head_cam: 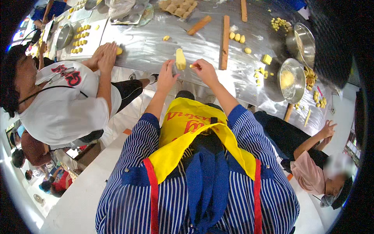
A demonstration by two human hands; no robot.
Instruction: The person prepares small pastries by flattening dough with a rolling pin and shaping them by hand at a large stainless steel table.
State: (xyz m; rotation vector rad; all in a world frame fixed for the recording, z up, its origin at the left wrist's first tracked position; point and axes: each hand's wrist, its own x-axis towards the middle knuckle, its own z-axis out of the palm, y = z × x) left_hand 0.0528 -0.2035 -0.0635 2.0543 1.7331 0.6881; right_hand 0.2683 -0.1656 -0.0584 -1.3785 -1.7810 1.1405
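A flattened, elongated strip of yellow dough (181, 59) lies on the floured metal table near its front edge. My left hand (167, 75) is just left of the strip, fingers apart, holding nothing that shows. To the right of the strip, my right hand (204, 71) pinches a small yellow dough piece (192, 66) between thumb and fingers. Farther right lies a wooden rolling pin (224, 44), with a few dough pieces (237, 37) beside its far end. A single dough lump (166, 38) sits beyond the strip.
Another wooden rolling pin (199, 25) and an egg tray (178, 8) lie farther back. Steel bowls (292, 81) stand at the right near a yellow block (267, 59). At left, a co-worker's hands (107, 55) press dough near a white board (91, 44); another person stands at right.
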